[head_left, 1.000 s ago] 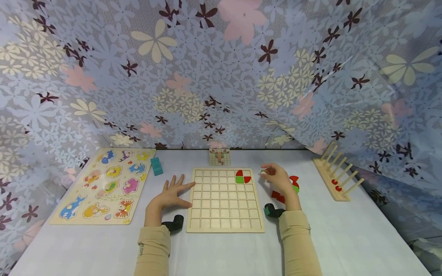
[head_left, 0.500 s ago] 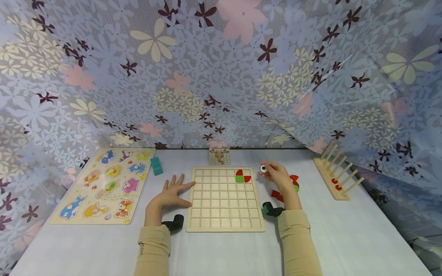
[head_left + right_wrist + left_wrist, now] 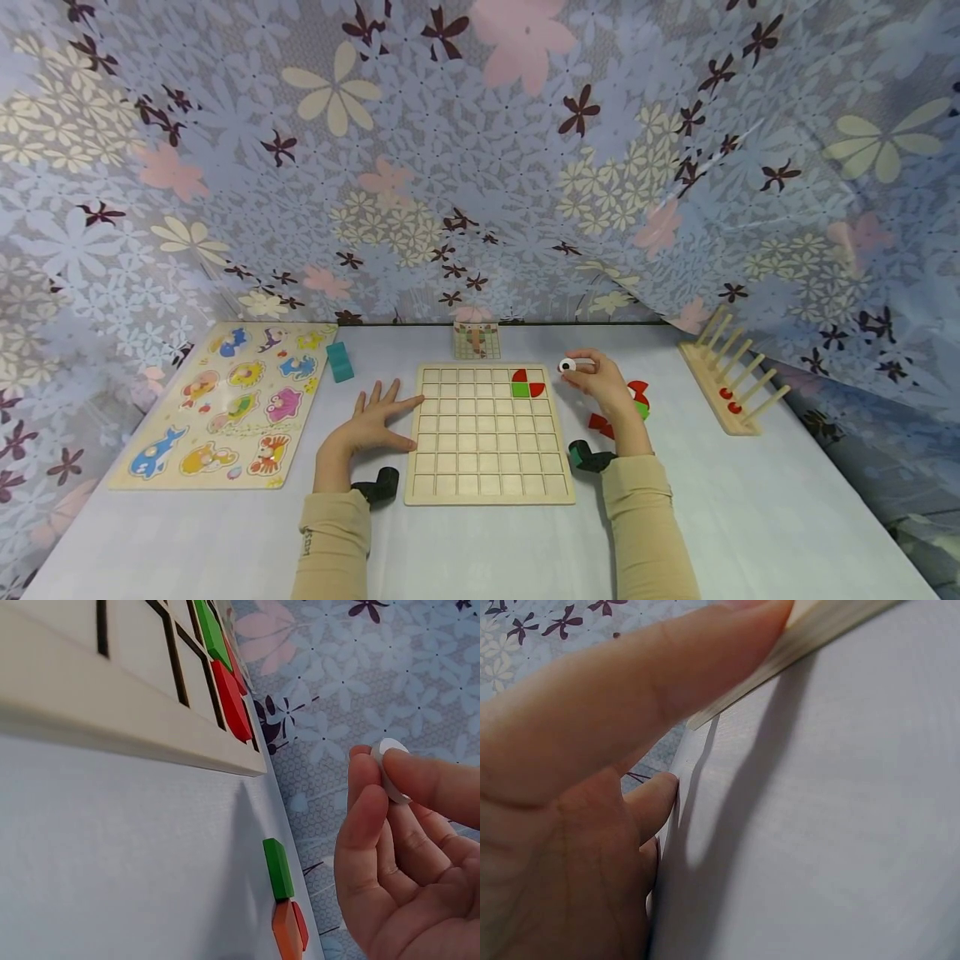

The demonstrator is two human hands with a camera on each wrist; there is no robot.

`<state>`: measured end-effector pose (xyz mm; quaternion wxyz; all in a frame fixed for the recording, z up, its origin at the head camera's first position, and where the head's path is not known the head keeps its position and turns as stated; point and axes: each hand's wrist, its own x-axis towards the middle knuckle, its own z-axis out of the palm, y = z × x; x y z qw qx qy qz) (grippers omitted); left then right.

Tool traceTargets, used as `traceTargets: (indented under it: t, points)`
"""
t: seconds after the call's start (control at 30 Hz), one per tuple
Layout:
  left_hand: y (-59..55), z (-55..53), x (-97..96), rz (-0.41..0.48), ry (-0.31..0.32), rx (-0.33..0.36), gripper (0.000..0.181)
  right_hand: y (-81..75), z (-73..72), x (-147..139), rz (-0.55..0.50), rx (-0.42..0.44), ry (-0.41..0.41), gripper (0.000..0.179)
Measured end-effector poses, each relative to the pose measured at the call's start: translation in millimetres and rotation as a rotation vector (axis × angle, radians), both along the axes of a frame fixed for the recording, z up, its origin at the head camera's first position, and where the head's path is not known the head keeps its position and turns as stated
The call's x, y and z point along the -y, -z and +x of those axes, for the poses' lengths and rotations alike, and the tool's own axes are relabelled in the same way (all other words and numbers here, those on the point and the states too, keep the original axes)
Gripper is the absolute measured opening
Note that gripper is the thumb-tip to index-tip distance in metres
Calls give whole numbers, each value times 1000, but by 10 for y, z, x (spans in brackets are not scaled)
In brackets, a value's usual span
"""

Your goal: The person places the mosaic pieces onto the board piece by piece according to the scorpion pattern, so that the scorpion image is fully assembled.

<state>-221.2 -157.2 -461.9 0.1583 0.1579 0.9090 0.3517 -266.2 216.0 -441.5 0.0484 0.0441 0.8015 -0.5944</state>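
Right hand (image 3: pixel 606 390) shifts slightly left toward the grid board (image 3: pixel 489 504) over the last second; the white disc (image 3: pixel 566 366) it pinches goes from mostly hidden to turned face-on to the head camera. Left hand (image 3: pixel 371 425) in the same place.

Disc: small, round, flat, white, with a black ring round a pale centre, eye-like. From the right wrist it shows tilted, its edge pale and plain. Held between thumb and fingers above the desk (image 3: pixel 480 554), just beside the board's upper right corner.

Left fingers spread wide, index and thumb tips touching the board's left edge.

Board: pale wood, square cells. Near its upper right corner sit a green square (image 3: pixel 521 389) and two red curved pieces (image 3: pixel 537 389). Loose red pieces (image 3: pixel 598 422) lie right of the board; beyond the right hand, red and green ones (image 3: pixel 641 400).

Farther out: picture card (image 3: pixel 477 342) behind the board, teal block (image 3: pixel 340 362) and animal puzzle (image 3: pixel 191 421) to the left, peg rack (image 3: pixel 705 383) to the right.
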Motion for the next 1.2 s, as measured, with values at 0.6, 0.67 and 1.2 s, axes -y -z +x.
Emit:
traceTargets:
  t: [0.6,0.67,1.2]
  points:
    - [-12,10,5,16,4,-1,84,-18,-12,81,-42,-24,-23,34]
    - [-11,10,5,16,4,0,85,-29,-17,117,-50,-25,-19,32]
    - [-17,15,1,21,4,-7,84,-63,-149,472,-1,-32,-106,28]
